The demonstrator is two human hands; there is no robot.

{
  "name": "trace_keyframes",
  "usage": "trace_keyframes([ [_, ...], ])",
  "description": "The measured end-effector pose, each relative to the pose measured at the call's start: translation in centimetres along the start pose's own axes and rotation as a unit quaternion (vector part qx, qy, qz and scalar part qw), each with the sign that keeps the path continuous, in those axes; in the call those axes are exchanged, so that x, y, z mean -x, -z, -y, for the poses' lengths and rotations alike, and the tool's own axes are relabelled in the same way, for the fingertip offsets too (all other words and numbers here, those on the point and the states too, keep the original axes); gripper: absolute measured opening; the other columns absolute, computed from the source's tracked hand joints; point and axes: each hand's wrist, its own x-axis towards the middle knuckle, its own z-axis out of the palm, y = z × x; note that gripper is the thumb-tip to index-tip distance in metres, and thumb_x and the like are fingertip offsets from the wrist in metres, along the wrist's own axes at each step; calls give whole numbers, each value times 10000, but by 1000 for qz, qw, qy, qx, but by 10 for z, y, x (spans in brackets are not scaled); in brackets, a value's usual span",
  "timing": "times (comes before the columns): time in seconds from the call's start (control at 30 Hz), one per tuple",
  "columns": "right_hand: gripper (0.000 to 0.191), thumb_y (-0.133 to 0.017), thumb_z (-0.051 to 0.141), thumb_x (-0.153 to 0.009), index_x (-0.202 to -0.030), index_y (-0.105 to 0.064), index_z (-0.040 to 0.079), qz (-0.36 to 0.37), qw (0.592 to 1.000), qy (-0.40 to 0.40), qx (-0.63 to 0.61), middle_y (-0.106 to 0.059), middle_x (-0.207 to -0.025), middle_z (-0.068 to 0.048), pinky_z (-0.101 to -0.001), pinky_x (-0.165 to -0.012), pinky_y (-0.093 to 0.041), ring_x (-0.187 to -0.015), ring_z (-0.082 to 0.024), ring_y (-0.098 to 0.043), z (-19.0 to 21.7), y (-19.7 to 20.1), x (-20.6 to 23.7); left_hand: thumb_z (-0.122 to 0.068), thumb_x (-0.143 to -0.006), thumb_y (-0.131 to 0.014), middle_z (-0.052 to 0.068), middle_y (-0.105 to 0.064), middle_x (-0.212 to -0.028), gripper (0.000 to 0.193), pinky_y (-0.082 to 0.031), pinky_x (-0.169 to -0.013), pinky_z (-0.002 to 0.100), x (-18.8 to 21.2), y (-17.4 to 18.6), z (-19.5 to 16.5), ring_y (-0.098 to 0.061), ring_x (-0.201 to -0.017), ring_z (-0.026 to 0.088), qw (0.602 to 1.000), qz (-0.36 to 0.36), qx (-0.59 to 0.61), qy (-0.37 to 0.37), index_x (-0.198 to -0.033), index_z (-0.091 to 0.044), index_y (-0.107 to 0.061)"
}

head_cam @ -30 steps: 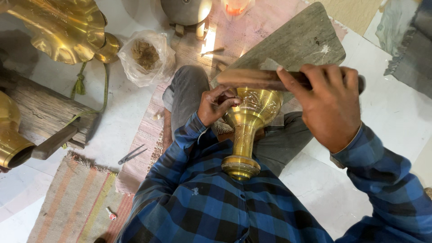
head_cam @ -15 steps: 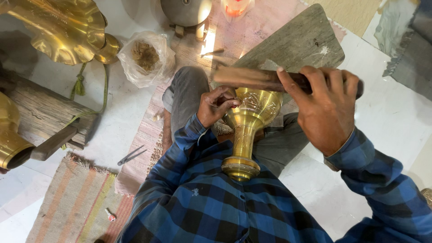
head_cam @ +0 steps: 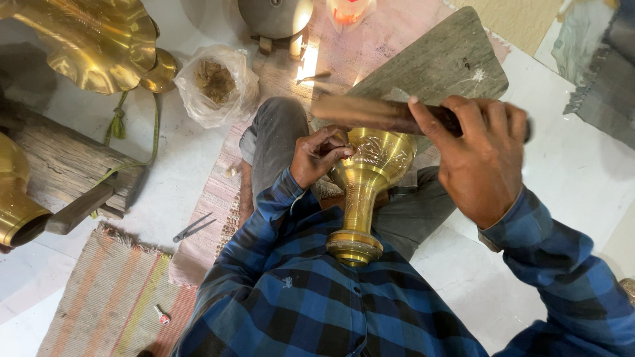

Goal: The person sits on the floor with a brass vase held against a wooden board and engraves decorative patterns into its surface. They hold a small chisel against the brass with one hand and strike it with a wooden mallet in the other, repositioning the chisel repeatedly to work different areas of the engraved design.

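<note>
Brass goblet-shaped vessel (head_cam: 364, 198) lies tilted in the person's lap in the head view, its round foot pressed against the blue checked shirt (head_cam: 317, 304) and its flared, engraved cup pointing away. The left hand (head_cam: 321, 155) sits at the left side of the cup, fingers curled and pinching something small against the engraved rim; what it pinches is hidden. The right hand (head_cam: 479, 158) is wrapped in a fist around the dark handle of a flat wooden mallet (head_cam: 370, 112), whose blurred head hangs just above the cup.

A blow landing off line could catch the left fingers, since they lie right beside the rim, or dent the thin brass wall. The vessel is braced only by lap and chest, so it could roll.

Around: a grey wooden board (head_cam: 436, 66) rests far behind the cup, a clear bag of brownish material (head_cam: 215, 82) to the far left, a large fluted brass bowl (head_cam: 86, 39) at the far left corner, a weathered wooden block (head_cam: 59, 165) on the left, and small pliers (head_cam: 192, 227) on the white floor beside a striped mat (head_cam: 112, 297). Nothing lies between mallet and cup.
</note>
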Motion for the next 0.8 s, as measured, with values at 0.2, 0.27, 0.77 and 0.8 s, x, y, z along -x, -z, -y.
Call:
trace_keyframes([
  [0.2,651,-680,-31,-862,-1478,-600,164,4,1000,-6,-7,-608,-1224,-118,-490,-967,-417,-1096,-311,-567,4,4,1,50,-977,-760,121,-750,-973,214,-626,-950,334,-3,4,-3,-745,-914,159,999,30,-6,-39,-1177,28,-686],
  [0.27,645,-639,-64,-891,-1517,-575,75,-11,987,-59,-151,-592,-1204,-175,-486,-931,-411,-1076,-341,-560,3,1,4,56,-989,-759,106,-729,-898,201,-565,-1128,391,-3,5,-5,-725,-864,142,995,40,-21,-88,-1174,17,-692],
  [0.77,662,-646,-73,-884,-1518,-556,97,-28,975,-60,-210,-565,-1231,-164,-454,-961,-421,-1080,-333,-537,5,-1,0,16,-940,-762,137,-768,-993,457,-655,-862,305,3,1,4,-761,-950,168,1000,-12,5,11,-1362,30,-587],
  [0.8,669,-663,-59,-867,-1503,-581,133,-13,994,-29,-109,-582,-1235,-137,-457,-955,-416,-1076,-317,-547,5,0,0,12,-938,-761,135,-770,-988,447,-660,-849,302,2,1,4,-766,-938,164,1000,-8,-7,9,-1352,31,-593],
])
